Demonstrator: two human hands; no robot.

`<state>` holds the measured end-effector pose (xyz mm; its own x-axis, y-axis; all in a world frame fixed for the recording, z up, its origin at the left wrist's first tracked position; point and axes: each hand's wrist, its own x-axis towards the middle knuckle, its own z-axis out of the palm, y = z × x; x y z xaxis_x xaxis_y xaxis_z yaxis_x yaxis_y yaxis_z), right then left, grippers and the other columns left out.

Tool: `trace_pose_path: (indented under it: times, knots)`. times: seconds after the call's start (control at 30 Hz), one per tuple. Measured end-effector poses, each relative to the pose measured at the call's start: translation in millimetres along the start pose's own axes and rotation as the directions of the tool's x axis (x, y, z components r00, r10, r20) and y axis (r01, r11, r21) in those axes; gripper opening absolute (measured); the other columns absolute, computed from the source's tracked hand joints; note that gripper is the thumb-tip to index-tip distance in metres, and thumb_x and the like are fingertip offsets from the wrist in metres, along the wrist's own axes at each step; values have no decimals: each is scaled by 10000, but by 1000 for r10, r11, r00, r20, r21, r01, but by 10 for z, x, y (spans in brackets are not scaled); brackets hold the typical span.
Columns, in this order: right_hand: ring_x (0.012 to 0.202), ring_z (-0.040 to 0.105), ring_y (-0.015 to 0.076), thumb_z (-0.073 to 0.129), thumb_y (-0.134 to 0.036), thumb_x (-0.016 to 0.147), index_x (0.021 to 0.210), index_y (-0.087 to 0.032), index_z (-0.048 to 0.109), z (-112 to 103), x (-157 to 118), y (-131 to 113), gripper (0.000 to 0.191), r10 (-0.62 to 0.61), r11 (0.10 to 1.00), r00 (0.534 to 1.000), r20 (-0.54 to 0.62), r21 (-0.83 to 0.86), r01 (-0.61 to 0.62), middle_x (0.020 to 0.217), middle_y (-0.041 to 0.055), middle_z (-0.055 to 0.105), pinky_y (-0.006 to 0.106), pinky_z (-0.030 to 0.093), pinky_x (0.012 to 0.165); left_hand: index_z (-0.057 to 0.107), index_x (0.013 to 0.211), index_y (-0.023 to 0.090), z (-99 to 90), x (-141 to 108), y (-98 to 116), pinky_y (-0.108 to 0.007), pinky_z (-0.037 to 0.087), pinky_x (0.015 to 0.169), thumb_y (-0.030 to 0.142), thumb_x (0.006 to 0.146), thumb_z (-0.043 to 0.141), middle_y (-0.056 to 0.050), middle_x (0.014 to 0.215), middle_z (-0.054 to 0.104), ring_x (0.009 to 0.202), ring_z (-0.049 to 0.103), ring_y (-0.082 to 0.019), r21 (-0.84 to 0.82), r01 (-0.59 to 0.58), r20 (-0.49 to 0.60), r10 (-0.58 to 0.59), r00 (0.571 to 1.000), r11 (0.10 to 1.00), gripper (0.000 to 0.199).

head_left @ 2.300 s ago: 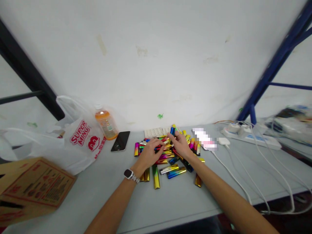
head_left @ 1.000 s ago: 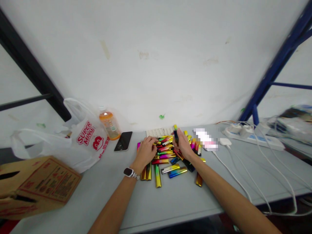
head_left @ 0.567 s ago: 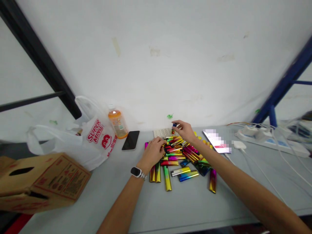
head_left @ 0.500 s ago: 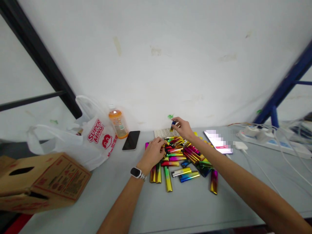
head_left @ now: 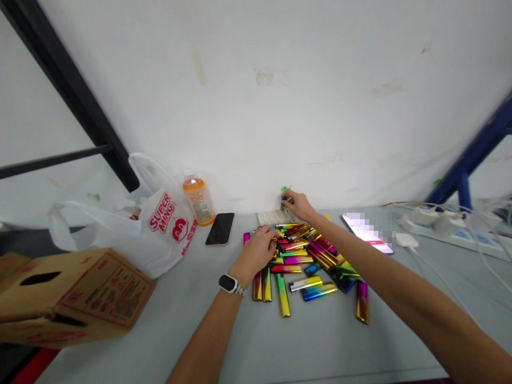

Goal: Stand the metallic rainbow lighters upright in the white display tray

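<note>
Many shiny, multicoloured lighters (head_left: 294, 261) lie in a loose pile on the grey table, some apart at the near side. My right hand (head_left: 299, 205) pinches a small dark-blue lighter (head_left: 283, 201) upright at the back, over the right part of a pale tray with a grid of holes (head_left: 270, 217). My left hand (head_left: 260, 246), with a watch on its wrist, rests at the pile's left edge with curled fingers. Something gold shows by those fingertips, but what they hold is hidden. Under that hand, several lighters lie side by side, partly covered.
On the left are a cardboard box (head_left: 86, 298), a white plastic bag (head_left: 138, 234), an orange-topped bottle (head_left: 200, 201) and a dark phone (head_left: 220, 229). Right of the pile lie a lit phone (head_left: 366, 233), a white charger (head_left: 407, 240) and a power strip (head_left: 444, 229) with cables.
The view has shifted slightly, so everything sits a little further right. My right hand has lowered the lighter slightly toward the pale tray. My left hand stays at the pile, fingers curled.
</note>
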<state>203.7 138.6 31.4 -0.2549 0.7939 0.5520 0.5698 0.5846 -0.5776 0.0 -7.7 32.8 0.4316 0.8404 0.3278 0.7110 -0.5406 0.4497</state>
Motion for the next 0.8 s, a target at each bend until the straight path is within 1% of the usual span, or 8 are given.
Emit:
trace_pose_path:
  times: [0.1, 0.2, 0.3, 0.4, 0.5, 0.6, 0.7, 0.8]
  knots:
    - [643, 618, 149, 615, -185, 839, 975, -187, 681, 3, 14, -9, 152, -10, 1000, 1000, -12, 22, 11, 792, 25, 708, 278, 474, 685, 668, 1088, 204, 2, 11, -50, -384, 483, 1024, -7, 805, 463, -75, 1120, 629, 1085, 595, -212, 0, -14, -46, 14, 999, 1000, 408]
    - [628, 620, 152, 633, -200, 824, 931, -178, 699, 2, 40, -20, 127, -7, 998, 1000, -14, 61, 8, 765, 25, 708, 277, 471, 668, 678, 1035, 209, -28, 17, -89, -399, 487, 985, 8, 779, 514, -70, 1072, 645, 1047, 589, -227, 87, 16, -61, -11, 998, 996, 365]
    - [633, 630, 152, 626, -230, 835, 951, -176, 706, 1, 69, -14, 151, 0, 995, 1000, -7, 102, 1, 791, 28, 714, 270, 467, 649, 679, 1010, 213, -59, 13, -96, -434, 476, 952, 46, 776, 560, -77, 1048, 665, 1022, 591, -253, 176, 60, -61, -50, 997, 983, 311]
    - [621, 613, 148, 620, -251, 846, 957, -176, 715, 9, 83, 10, 164, -15, 997, 1000, 5, 80, 14, 774, 22, 709, 270, 460, 647, 679, 1001, 215, -62, 12, -95, -444, 473, 932, 40, 778, 549, -85, 1046, 670, 1019, 595, -268, 198, 73, -62, -62, 996, 977, 313]
    - [643, 605, 158, 605, -251, 865, 971, -167, 725, 23, 70, 25, 180, -16, 1000, 999, 28, 17, 16, 747, 23, 698, 285, 462, 678, 680, 1017, 210, -47, 27, -123, -423, 482, 931, 24, 788, 518, -82, 1038, 664, 1007, 601, -257, 188, 62, -54, -53, 997, 980, 337]
    - [739, 623, 183, 573, -261, 905, 1025, -148, 734, 18, 27, -23, 230, -26, 997, 1000, 15, -69, 27, 857, 68, 691, 310, 480, 747, 683, 1029, 196, -32, 50, -189, -408, 496, 942, 8, 784, 514, -84, 1038, 659, 1003, 604, -247, 150, 52, -30, -48, 998, 987, 352]
    - [839, 624, 207, 533, -316, 953, 1114, -164, 740, -30, -47, -143, 303, -34, 963, 999, 9, -266, 35, 1029, 118, 622, 328, 483, 823, 692, 998, 191, -20, 69, -256, -403, 508, 945, -11, 752, 542, -84, 1016, 659, 1007, 606, -248, 110, 44, -32, -41, 999, 993, 351]
    - [889, 623, 231, 472, -347, 987, 1268, -214, 684, -96, -136, -262, 376, -8, 895, 998, 56, -445, 32, 1096, 135, 559, 336, 475, 833, 700, 963, 194, -14, 80, -281, -403, 518, 930, -5, 746, 565, -85, 977, 660, 996, 612, -253, 97, 45, -54, -40, 998, 994, 324]
